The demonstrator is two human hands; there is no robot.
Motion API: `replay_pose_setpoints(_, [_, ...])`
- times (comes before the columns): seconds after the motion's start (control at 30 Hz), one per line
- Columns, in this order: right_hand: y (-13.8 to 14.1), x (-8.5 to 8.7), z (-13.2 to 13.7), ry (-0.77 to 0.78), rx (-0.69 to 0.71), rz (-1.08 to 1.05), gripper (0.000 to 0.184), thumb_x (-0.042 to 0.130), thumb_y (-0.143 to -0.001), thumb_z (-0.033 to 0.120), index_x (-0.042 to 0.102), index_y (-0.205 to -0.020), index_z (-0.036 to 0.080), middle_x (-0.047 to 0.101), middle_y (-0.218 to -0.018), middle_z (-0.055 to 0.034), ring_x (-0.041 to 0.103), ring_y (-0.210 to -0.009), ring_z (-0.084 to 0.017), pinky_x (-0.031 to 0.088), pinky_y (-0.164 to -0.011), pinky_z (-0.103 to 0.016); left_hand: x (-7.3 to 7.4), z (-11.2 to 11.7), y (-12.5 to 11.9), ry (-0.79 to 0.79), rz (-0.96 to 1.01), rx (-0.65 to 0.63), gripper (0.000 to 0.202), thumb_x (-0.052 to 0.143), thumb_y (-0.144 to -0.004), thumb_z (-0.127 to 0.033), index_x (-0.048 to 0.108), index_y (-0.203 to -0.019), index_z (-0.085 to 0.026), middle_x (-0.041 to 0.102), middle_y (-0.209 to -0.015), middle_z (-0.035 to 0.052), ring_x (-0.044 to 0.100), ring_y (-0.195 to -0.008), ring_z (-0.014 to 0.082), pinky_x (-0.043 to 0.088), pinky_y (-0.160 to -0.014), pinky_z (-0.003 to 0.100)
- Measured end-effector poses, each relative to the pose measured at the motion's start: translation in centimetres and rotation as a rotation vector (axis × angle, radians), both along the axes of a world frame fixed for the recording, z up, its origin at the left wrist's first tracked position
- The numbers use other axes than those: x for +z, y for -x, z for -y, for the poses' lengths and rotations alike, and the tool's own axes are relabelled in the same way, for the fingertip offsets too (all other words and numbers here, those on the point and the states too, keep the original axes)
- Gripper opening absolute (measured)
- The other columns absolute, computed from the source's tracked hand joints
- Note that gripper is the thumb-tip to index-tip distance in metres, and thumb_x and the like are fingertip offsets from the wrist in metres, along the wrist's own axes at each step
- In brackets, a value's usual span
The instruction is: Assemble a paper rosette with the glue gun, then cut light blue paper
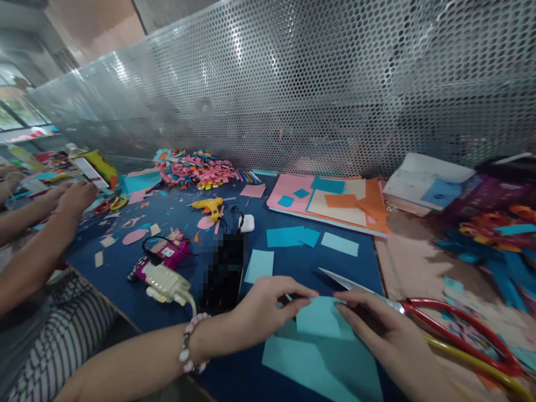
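My left hand [268,307], with a beaded bracelet at the wrist, pinches the upper left corner of a small light-blue piece of paper [324,319]. At its upper right corner, my right hand [381,329] pinches the same piece between thumb and fingers. Beneath it a larger light-blue sheet [322,368] lies on the dark blue table. Scissors [456,329] with red and yellow handles rest at the right, their blades passing behind my right hand. A pale blue paper rectangle [259,266] lies just beyond my left hand.
A phone [221,273], a yellow glue gun [209,207] and a plug adapter [167,283] lie left of centre. Coloured sheets [288,195] are stacked at the back. Paper flowers [192,167] pile against the perforated metal panel [293,84]. Another person's arms [50,234] work at the left.
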State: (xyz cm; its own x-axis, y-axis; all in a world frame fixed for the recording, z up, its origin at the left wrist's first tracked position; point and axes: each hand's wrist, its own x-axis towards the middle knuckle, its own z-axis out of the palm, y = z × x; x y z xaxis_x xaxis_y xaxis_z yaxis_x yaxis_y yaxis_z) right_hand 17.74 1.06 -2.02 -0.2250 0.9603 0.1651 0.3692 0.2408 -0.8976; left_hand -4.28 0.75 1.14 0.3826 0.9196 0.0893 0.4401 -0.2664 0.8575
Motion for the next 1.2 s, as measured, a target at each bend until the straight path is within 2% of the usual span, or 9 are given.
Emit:
replay_pose_setpoints(0.23, [0.2,0.5,-0.1,-0.039,0.029,0.015,0.021,0.062,-0.081,0.043,0.07,-0.09,0.026,0.07,-0.087,-0.0027,0.066,-0.078,-0.017,0.056,-0.071,-0.023,0.1,0.2,0.0,-0.011,0.001,-0.009,0.021,0.058,-0.088,-0.022,0.072,-0.102,-0.018,0.074,-0.096,0.0043,0.066,-0.083,0.0153,0.049,-0.068,0.022])
replay_pose_setpoints(0.37, [0.2,0.9,0.0,-0.074,0.077,0.036,0.016,0.06,-0.084,0.039,0.07,-0.087,0.027,0.071,-0.087,-0.0012,0.067,-0.08,-0.016,0.054,-0.072,-0.022,0.0,0.2,0.0,0.005,0.004,-0.02,0.021,0.057,-0.088,-0.022,0.071,-0.103,-0.018,0.073,-0.098,0.0046,0.066,-0.087,0.0157,0.049,-0.069,0.021])
replay_pose_setpoints(0.57, [0.3,1.0,0.1,-0.122,0.07,0.044,0.017,0.059,-0.085,0.038,0.07,-0.088,0.025,0.071,-0.087,-0.0017,0.066,-0.081,-0.016,0.054,-0.072,-0.023,-0.1,0.0,-0.1,0.021,-0.007,-0.016,0.022,0.058,-0.086,-0.019,0.071,-0.103,-0.017,0.073,-0.1,0.005,0.066,-0.088,0.0159,0.05,-0.071,0.021])
replay_pose_setpoints(0.93, [0.2,0.7,0.1,-0.065,0.011,0.076,0.022,0.059,-0.084,0.042,0.07,-0.092,0.025,0.068,-0.088,-0.0023,0.063,-0.078,-0.016,0.052,-0.076,-0.026,0.4,0.0,-0.1,0.011,-0.077,0.004,0.02,0.058,-0.088,-0.022,0.071,-0.103,-0.02,0.073,-0.098,0.0015,0.064,-0.086,0.0136,0.045,-0.065,0.019])
replay_pose_setpoints(1.2, [0.2,0.6,0.0,-0.022,-0.016,0.026,0.02,0.061,-0.082,0.042,0.069,-0.09,0.025,0.068,-0.085,-0.0008,0.063,-0.076,-0.015,0.052,-0.071,-0.022,0.7,0.1,-0.1,0.032,-0.057,0.013,0.021,0.058,-0.088,-0.021,0.071,-0.104,-0.018,0.072,-0.096,0.0027,0.064,-0.082,0.013,0.045,-0.063,0.019])
